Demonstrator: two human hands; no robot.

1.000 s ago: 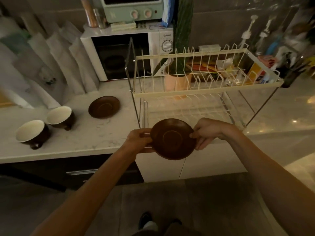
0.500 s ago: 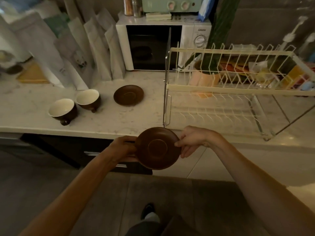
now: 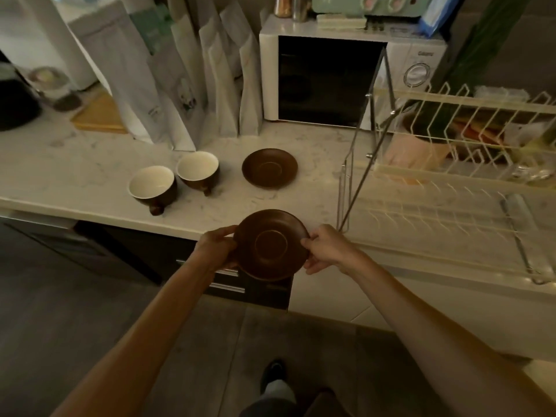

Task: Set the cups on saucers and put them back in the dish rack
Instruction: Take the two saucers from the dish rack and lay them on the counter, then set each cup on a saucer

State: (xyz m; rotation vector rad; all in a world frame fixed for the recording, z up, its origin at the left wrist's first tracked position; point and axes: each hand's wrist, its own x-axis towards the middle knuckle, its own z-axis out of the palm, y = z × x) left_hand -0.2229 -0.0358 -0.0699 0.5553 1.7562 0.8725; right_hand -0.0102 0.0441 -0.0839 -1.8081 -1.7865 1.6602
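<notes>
I hold a brown saucer [image 3: 270, 245] with both hands, just in front of the counter's front edge. My left hand [image 3: 217, 249] grips its left rim and my right hand [image 3: 326, 249] grips its right rim. A second brown saucer [image 3: 270, 167] lies flat on the marble counter [image 3: 75, 176]. To its left stand two brown cups with white insides, one [image 3: 198, 173] nearer the saucer and one [image 3: 152, 185] further left, both tilted slightly. The cream wire dish rack [image 3: 451, 188] stands at the right, with no cups or saucers in it.
A white microwave [image 3: 325, 79] stands at the back, with tall white paper bags [image 3: 210, 85] to its left. A pink pot [image 3: 415, 149] sits behind the rack. A wooden board [image 3: 99, 115] and a dark appliance [image 3: 15, 103] are at far left. Dark drawers sit below the counter.
The view has swung left, so the rack now sits further right and the cups nearer the centre. Both hands keep the saucer, which has moved left from the rack's front toward the cups.
</notes>
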